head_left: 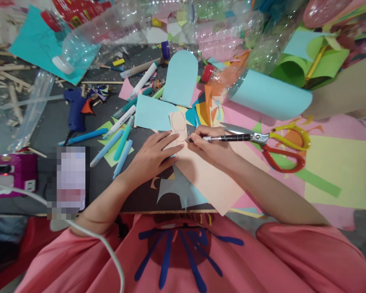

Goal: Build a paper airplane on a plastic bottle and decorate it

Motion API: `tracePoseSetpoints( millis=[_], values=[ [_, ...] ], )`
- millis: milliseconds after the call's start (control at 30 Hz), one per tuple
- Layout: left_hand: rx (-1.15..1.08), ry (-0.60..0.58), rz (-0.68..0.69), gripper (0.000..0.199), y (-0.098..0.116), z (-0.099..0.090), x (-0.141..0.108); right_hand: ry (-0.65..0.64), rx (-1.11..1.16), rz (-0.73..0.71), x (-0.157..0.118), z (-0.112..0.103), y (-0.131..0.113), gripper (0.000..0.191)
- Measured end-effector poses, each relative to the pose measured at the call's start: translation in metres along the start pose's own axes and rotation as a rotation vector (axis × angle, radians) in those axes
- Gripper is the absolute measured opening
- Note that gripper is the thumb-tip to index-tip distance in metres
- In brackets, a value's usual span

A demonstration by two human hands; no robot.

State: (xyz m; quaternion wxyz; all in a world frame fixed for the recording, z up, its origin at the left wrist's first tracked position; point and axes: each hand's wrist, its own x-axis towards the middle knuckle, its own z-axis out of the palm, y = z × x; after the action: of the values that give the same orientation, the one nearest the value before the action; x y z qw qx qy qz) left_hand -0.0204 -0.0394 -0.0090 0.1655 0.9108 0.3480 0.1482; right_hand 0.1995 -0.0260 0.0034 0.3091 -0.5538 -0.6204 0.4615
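My right hand (208, 142) grips a dark pen (228, 138), its tip down on a pale peach sheet of paper (222, 183). Oval outlines are drawn on a narrow strip of peach paper (178, 122) at the pen tip. Flat over the lower part of that drawing lies my left hand (157, 156), fingers spread. Just beyond the fingers are a light blue paper piece (154, 113) and a round-topped light blue piece (181, 77). Scissors with yellow and red handles (280, 146) lie right of my right hand, their blades partly behind the pen.
Several markers (110, 148) lie left of my hands, near a blue glue gun (76, 108) and a blurred-out phone (70, 179). Clear plastic bottles (103, 36) line the back. A blue paper-wrapped bottle (271, 93) is at the right. A white cable (103, 240) crosses the lower left.
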Motion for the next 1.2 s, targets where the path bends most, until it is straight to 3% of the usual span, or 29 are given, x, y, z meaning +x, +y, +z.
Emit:
tracePoseSetpoints(
  millis=[267,533,1200],
  values=[
    [0.049,-0.022,-0.035,0.037,0.0017,-0.0021,0.0005,0.050,0.280,0.038,0.0011,0.0037,-0.0011,0.027],
    [0.052,-0.017,-0.040,0.036,0.0014,-0.0015,0.0002,0.014,0.081,-0.030,0.0008,0.0007,0.0053,0.028],
    [0.051,-0.018,-0.038,0.038,0.0003,-0.0009,-0.0004,0.014,0.105,0.053,0.0005,0.0022,-0.0021,0.026]
  ],
)
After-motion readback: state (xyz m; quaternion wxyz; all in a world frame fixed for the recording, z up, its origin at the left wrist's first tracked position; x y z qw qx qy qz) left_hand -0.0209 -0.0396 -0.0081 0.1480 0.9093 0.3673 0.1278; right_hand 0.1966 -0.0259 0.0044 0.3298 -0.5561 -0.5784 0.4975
